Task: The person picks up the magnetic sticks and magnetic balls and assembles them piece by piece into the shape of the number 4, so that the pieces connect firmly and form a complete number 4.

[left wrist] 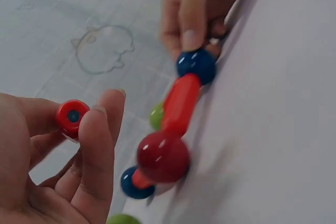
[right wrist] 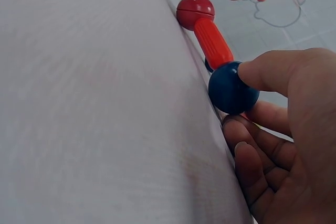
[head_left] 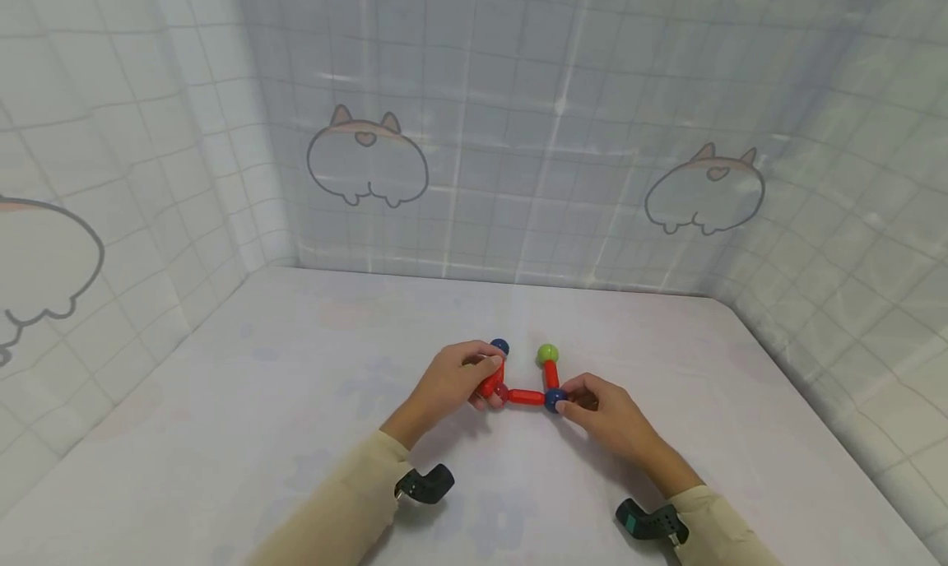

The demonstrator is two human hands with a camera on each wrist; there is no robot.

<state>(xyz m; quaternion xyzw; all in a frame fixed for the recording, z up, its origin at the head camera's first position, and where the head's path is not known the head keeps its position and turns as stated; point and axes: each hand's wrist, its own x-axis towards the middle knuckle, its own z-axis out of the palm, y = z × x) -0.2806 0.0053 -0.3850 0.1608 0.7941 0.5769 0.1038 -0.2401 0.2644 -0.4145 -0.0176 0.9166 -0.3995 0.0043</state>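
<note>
My left hand [head_left: 461, 375] pinches a loose red rod [left wrist: 72, 118] between thumb and fingers; its end faces the left wrist camera. The rod is held above and apart from a dark red ball [left wrist: 163, 157]. That ball joins a red rod [head_left: 527, 397] leading to a near blue ball [head_left: 555, 400]. With thumb and fingers, my right hand [head_left: 611, 414] pinches this near blue ball. From it another red rod [head_left: 550, 375] runs back to a green ball [head_left: 548, 353]. A second blue ball [left wrist: 137, 183] is linked to the dark red ball by a short-looking rod.
A bit of another green ball [left wrist: 124, 220] shows at the bottom of the left wrist view, partly cut off. The pieces lie on a pale cloth-covered table [head_left: 355, 319]. Gridded curtains with cartoon drawings [head_left: 368, 163] stand behind and at both sides.
</note>
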